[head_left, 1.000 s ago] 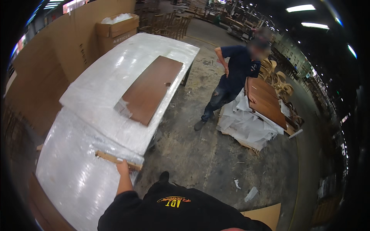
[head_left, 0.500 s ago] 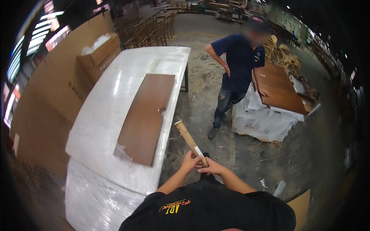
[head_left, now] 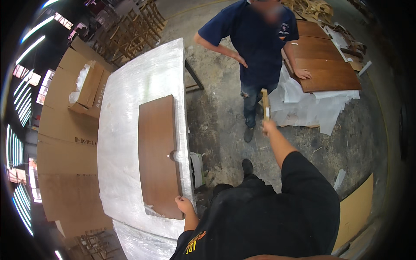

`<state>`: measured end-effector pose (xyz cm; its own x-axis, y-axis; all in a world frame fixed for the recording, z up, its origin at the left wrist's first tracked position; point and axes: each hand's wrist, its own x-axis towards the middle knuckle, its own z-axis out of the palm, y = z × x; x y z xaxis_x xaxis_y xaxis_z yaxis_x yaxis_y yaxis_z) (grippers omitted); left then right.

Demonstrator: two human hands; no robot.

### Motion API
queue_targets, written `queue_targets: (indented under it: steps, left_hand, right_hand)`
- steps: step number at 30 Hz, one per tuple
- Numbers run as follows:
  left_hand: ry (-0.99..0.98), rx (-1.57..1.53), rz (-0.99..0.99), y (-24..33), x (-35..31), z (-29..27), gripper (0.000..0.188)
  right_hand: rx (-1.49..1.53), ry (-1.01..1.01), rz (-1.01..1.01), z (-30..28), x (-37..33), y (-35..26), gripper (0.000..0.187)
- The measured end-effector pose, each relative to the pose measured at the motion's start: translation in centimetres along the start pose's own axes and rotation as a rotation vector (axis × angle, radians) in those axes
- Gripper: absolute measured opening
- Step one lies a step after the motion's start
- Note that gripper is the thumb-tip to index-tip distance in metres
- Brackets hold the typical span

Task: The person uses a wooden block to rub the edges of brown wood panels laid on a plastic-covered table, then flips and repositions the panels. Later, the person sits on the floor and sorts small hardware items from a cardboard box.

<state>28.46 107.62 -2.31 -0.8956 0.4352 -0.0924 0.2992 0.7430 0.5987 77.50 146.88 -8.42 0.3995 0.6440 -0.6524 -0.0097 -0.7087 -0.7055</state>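
Observation:
A brown wooden panel [head_left: 158, 156] with a small round notch in its right edge lies on a large plastic-wrapped white slab [head_left: 119, 143]. At the panel's near right edge my left hand [head_left: 185, 205] is closed, fingers curled on the edge. My right hand [head_left: 268, 126] reaches far forward, wrapped round the lower end of a long tan bar [head_left: 265, 102] with a white label. The bar points up and away, in front of a co-worker's leg. Whether it is wood or cardboard I cannot tell.
A co-worker [head_left: 260, 47] in a dark blue shirt faces me, one hand resting on brown panels [head_left: 325, 65] stacked over white wrapping. Tall cardboard sheets [head_left: 65, 160] and an open carton [head_left: 89, 91] stand left. Chair frames [head_left: 134, 30] are behind. Cardboard [head_left: 355, 212] lies at right.
My left hand has let go of the tan bar and moved left onto the panel's edge. My right hand has carried the bar forward and right, toward the co-worker. My view has turned.

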Motion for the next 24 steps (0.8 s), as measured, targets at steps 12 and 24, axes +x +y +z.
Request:
queue_targets:
  steps: [12,24]
  left_hand:
    - [0.366,0.476,-0.435,-7.2,12.0,-6.1,0.054]
    - [0.575,-0.54,-1.05,-18.3,28.7,-20.9,0.055]
  right_hand:
    - [-0.148,0.069,0.08,1.8,1.7,1.6,0.02]
    - [-0.532,-0.479,-0.43,16.6,-15.0,-14.1,0.019]
